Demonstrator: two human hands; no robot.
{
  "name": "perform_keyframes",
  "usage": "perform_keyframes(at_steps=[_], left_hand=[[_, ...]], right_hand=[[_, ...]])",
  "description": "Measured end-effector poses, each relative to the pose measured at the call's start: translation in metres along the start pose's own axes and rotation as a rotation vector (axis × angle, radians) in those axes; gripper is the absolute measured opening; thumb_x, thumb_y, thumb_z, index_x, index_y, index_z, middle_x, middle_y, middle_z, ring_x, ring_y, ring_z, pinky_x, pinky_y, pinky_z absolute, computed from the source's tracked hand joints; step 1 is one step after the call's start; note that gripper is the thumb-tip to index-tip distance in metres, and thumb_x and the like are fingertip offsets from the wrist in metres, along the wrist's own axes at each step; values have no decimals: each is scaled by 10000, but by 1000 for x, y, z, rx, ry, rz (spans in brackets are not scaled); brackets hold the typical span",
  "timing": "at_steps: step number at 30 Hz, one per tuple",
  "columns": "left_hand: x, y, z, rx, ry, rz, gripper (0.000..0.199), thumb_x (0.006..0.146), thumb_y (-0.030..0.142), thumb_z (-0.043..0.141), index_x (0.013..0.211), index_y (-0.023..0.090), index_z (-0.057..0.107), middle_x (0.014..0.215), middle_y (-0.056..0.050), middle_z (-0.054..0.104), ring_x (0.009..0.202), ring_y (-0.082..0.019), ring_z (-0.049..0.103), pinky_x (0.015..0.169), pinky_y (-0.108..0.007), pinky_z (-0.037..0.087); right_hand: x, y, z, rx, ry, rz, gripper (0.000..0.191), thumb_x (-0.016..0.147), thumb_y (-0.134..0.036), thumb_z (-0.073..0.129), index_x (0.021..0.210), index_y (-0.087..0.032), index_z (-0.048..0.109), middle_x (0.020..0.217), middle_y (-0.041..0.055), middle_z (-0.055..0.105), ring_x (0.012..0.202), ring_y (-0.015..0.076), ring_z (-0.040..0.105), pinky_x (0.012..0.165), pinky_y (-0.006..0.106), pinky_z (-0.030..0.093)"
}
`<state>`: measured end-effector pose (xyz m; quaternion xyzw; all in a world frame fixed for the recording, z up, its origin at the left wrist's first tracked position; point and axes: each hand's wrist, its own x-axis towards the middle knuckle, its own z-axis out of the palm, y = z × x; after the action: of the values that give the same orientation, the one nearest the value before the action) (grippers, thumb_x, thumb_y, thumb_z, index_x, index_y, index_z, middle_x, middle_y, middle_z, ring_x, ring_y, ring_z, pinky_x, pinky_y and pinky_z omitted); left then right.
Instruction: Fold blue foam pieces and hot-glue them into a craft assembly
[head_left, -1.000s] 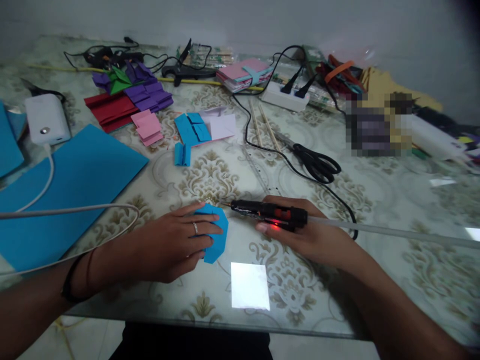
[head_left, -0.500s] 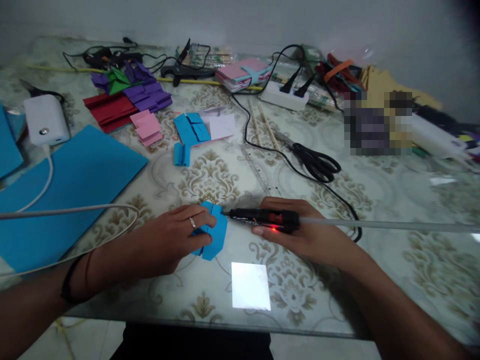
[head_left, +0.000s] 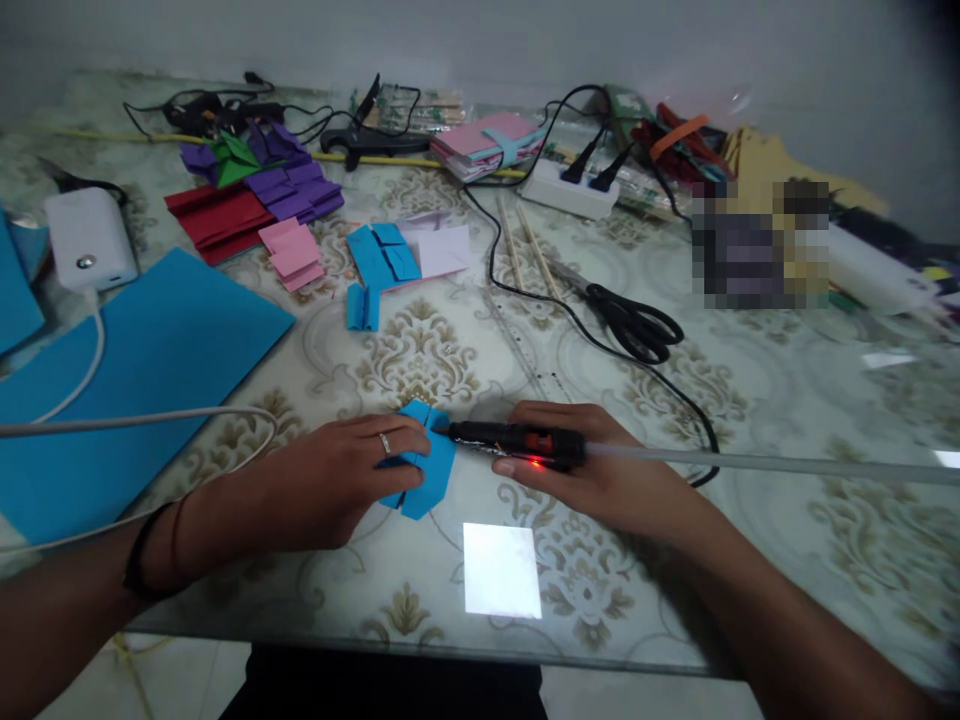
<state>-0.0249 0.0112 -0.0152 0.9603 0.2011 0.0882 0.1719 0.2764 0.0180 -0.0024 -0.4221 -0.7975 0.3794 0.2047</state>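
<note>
Over blue paper (head_left: 435,475) pressed by the left hand (head_left: 367,465), the glue gun (head_left: 510,440) held in the right hand (head_left: 611,490) has advanced.

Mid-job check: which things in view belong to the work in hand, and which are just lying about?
In the work:
- small folded blue paper, under the left hand
- glue gun, in the right hand, tip at the paper
- glue stick behind it

Apparently lying about:
- black-handled scissors
- wooden sticks
- red folded paper
</note>
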Motion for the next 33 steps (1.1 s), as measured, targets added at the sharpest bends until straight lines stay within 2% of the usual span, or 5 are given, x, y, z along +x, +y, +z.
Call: perform_keyframes(at_steps=[11, 15, 20, 25, 33], left_hand=[[1, -2, 0, -19, 6, 5, 451, 806, -65, 488, 1146, 154, 688, 1344, -93, 663, 1399, -311, 489, 1215, -465, 460], [1, -1, -2, -19, 7, 9, 440, 805, -59, 505, 1139, 154, 696, 1334, -101, 672, 1400, -302, 503, 1222, -461, 454], [1, 0, -4, -21, -19, -30, 420, 802, -68, 525, 1100, 162, 710, 1445, -136, 620, 1417, -304, 516, 1199, -476, 476], [2, 0, -5, -24, -36, -38, 432, 798, -67, 518, 1109, 167, 704, 1457, -138, 610, 1414, -308, 520, 1188, -496, 488], [1, 0, -5, -21, -41, -39, 419, 803, -70, 507, 1094, 169, 692, 1465, -133, 597, 1415, -309, 511, 1191, -492, 485]], right_hand=[[3, -4, 0, -19, 35, -37, 258, 964, -334, 718, 777, -220, 581, 746, -12, 613, 659, 150, 576, 615, 293, 425], [3, -2, 0, -35, 35, -46, 263, 966, -337, 718, 778, -213, 582, 742, -14, 586, 658, 145, 556, 617, 290, 414], [1, -1, -1, -27, 47, 1, 289, 974, -375, 703, 768, -214, 583, 708, -22, 545, 631, 144, 535, 597, 293, 404], [1, -3, -4, -16, 32, 14, 312, 975, -374, 698, 746, -217, 556, 695, -28, 524, 617, 138, 517, 582, 288, 405], [-2, -2, -11, -67, 18, 43, 318, 952, -398, 710, 725, -219, 577, 667, -21, 566, 606, 145, 540, 577, 296, 426]])
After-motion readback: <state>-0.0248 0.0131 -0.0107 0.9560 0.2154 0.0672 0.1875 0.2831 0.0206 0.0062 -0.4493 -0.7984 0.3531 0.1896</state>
